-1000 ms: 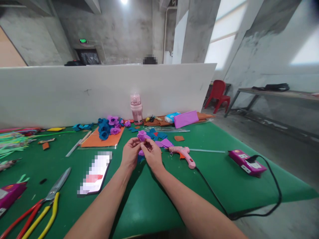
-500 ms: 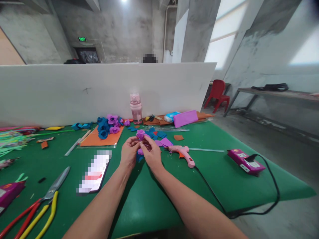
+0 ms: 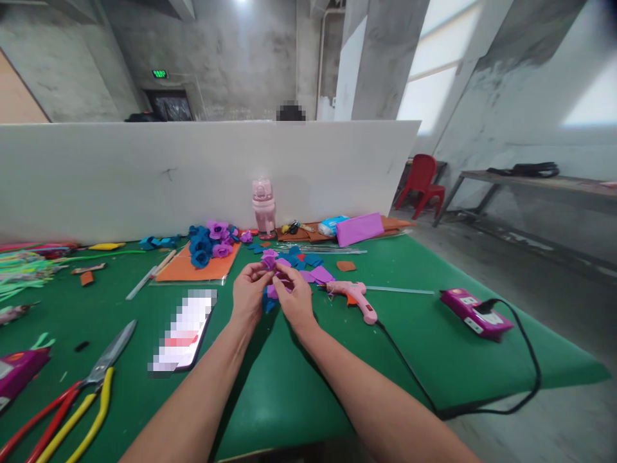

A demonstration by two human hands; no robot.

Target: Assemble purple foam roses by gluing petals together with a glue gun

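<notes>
Here, both hands (image 3: 272, 292) pinching purple flower (image 3: 270, 260)

We see our left hand (image 3: 248, 297) and right hand (image 3: 297, 299) bare, without gloves, rings or watch, and both forearms behind them uncovered, no sleeve reaching into view.

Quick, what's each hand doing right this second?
Left hand: closed, pinching the purple felt flower.
Right hand: closed, fingers on the same flower from the other side.
</notes>
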